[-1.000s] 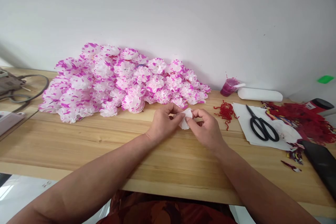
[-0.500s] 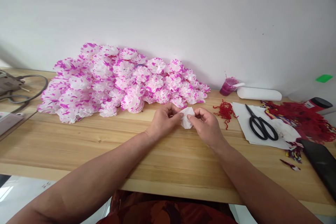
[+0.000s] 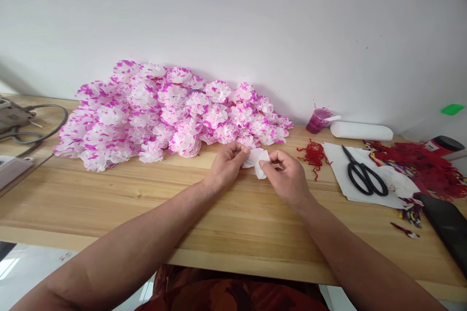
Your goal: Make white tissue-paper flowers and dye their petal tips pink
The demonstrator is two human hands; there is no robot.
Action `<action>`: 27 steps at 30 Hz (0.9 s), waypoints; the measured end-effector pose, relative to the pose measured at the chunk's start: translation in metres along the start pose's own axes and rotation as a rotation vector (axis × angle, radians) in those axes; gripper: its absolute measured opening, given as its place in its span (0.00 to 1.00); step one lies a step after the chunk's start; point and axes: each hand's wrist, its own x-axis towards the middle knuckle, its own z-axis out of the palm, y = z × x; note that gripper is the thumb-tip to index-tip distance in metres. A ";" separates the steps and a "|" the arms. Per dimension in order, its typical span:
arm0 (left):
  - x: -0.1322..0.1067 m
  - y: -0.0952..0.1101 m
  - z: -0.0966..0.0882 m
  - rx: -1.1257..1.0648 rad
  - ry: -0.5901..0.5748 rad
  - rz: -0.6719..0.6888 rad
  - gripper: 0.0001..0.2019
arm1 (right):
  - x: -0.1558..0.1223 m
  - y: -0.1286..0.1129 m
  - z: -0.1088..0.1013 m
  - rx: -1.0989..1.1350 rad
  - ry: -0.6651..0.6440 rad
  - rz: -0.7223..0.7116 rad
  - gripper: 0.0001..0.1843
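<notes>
Between my two hands is a small piece of thin white tissue paper point(image 3: 260, 159), partly spread and creased. My left hand point(image 3: 229, 164) pinches its left side between thumb and fingers. On the other side my right hand point(image 3: 286, 175) grips the paper's right part between thumb and forefinger. Just beyond the hands lies a large heap of white paper flowers point(image 3: 182, 112) with magenta-tipped petals, resting against the wall. A small pile of red yarn bits point(image 3: 313, 154) is to the right of my right hand.
Black-handled scissors point(image 3: 367, 179) lie on white paper sheets point(image 3: 337, 165) at the right. Near them are a cup of purple liquid point(image 3: 316, 120), a white roll point(image 3: 361, 131), red yarn point(image 3: 423, 165), thread snips point(image 3: 405, 230) and a black phone-like slab point(image 3: 447, 223). A cable point(image 3: 63, 116) curls at the left.
My left hand has shifted slightly left, and the white tissue paper is now spread wider between the hands. My right hand has barely moved. The heap of flowers is as before.
</notes>
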 end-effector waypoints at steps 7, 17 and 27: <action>-0.005 0.008 0.001 0.113 -0.085 -0.088 0.19 | -0.002 0.001 0.002 -0.062 0.003 -0.045 0.11; -0.007 0.007 0.003 0.205 -0.068 0.045 0.15 | 0.000 -0.002 0.000 -0.035 -0.011 -0.004 0.10; -0.007 0.006 0.004 0.074 -0.057 -0.037 0.18 | 0.001 0.005 0.002 0.006 0.011 -0.046 0.11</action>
